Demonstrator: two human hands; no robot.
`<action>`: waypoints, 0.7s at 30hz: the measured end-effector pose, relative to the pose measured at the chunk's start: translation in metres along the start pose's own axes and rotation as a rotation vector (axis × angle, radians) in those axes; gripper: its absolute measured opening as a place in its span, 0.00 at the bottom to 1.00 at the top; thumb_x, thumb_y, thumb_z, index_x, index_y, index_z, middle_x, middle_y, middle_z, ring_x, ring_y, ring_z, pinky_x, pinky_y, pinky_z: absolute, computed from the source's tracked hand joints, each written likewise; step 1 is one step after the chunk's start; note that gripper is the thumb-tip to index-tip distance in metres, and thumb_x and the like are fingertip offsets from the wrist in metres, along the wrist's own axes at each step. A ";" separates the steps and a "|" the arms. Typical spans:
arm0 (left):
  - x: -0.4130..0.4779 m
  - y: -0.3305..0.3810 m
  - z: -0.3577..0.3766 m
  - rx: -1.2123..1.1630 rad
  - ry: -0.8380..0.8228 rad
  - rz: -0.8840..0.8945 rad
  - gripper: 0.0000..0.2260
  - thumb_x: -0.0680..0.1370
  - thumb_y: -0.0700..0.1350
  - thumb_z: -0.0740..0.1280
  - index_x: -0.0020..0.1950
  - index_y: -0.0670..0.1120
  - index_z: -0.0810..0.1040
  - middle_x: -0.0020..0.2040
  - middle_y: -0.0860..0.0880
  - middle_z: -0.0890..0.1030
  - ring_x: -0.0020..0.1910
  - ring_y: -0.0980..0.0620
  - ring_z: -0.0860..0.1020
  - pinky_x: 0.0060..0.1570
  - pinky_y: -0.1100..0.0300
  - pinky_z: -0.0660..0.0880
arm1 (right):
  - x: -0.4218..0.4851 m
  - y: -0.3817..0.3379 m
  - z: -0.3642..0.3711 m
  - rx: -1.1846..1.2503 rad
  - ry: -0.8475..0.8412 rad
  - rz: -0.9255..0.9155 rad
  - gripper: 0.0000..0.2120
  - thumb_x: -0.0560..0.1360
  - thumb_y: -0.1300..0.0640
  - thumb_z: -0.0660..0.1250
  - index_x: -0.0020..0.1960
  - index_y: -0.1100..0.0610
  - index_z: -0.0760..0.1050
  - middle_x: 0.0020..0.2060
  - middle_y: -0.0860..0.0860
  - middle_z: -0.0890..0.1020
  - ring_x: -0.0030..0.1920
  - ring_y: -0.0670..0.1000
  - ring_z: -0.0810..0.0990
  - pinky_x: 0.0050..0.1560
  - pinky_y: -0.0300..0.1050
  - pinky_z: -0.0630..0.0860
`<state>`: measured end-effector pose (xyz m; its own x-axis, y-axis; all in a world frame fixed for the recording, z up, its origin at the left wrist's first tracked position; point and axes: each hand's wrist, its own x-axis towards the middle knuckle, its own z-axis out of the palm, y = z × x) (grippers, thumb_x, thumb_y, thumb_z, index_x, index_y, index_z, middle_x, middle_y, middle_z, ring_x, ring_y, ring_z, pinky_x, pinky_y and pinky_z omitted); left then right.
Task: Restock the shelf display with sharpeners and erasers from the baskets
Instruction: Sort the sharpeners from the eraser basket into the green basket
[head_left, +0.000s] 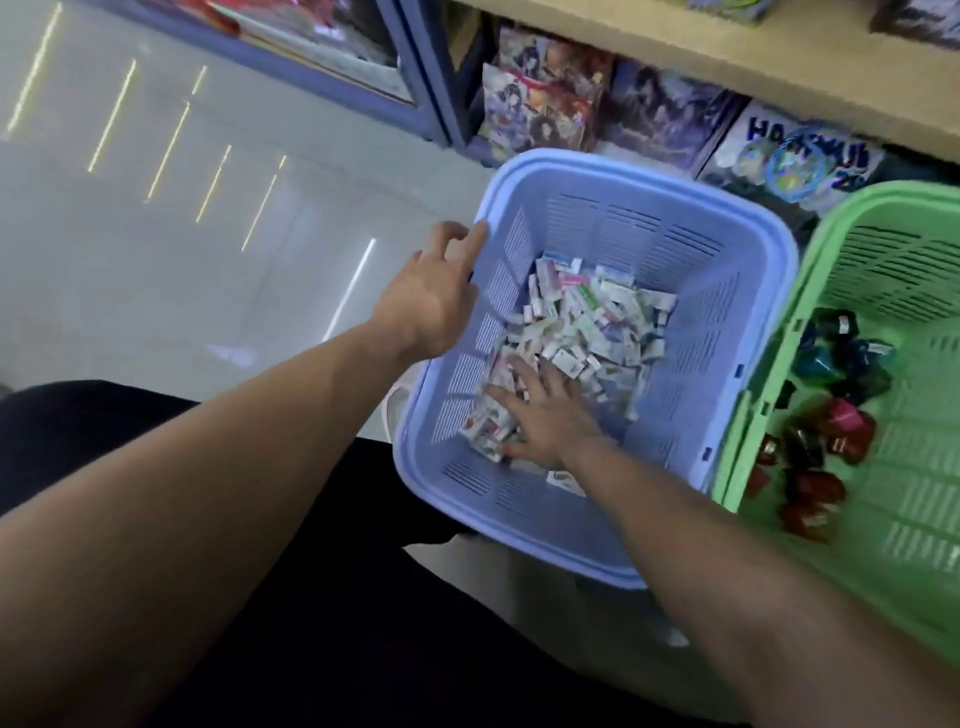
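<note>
Blue basket (519, 532) side: pressing right hand (545, 423), fingers spread and unclenched, flat onto erasers (597, 312) directly beneath; resting left hand (431, 299), loose and empty, against the far-left rim.

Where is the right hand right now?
In the head view, the right hand rests on the small packets inside the blue basket, just left of the green basket.

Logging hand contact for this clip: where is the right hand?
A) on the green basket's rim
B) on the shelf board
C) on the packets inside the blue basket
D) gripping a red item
C: the right hand lies with fingers spread on the small packets inside the blue basket.
</note>
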<state>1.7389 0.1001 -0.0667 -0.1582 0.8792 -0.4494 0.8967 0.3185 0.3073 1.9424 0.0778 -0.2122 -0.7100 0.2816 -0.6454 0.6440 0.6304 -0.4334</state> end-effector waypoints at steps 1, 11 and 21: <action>0.004 -0.001 -0.001 -0.007 -0.015 0.000 0.30 0.83 0.42 0.59 0.83 0.46 0.52 0.79 0.42 0.57 0.61 0.33 0.74 0.59 0.42 0.73 | 0.004 0.004 -0.003 -0.016 0.014 0.008 0.39 0.76 0.33 0.65 0.79 0.34 0.47 0.80 0.45 0.36 0.79 0.64 0.38 0.75 0.72 0.51; 0.043 0.017 -0.013 -0.148 0.080 -0.040 0.30 0.83 0.38 0.60 0.83 0.48 0.54 0.79 0.46 0.61 0.73 0.42 0.67 0.69 0.53 0.66 | 0.023 0.044 -0.071 -0.066 0.325 0.175 0.37 0.71 0.71 0.67 0.77 0.48 0.66 0.80 0.52 0.55 0.78 0.60 0.56 0.75 0.64 0.63; 0.041 0.017 -0.014 -0.171 0.033 -0.052 0.32 0.85 0.40 0.60 0.84 0.53 0.47 0.80 0.48 0.59 0.73 0.42 0.67 0.67 0.49 0.67 | 0.025 0.027 -0.028 -0.399 0.049 -0.145 0.37 0.78 0.28 0.50 0.80 0.38 0.39 0.81 0.49 0.39 0.79 0.63 0.33 0.75 0.72 0.40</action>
<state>1.7421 0.1467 -0.0676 -0.2179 0.8703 -0.4417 0.8041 0.4166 0.4241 1.9337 0.1220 -0.2229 -0.8040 0.1974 -0.5610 0.3827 0.8938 -0.2339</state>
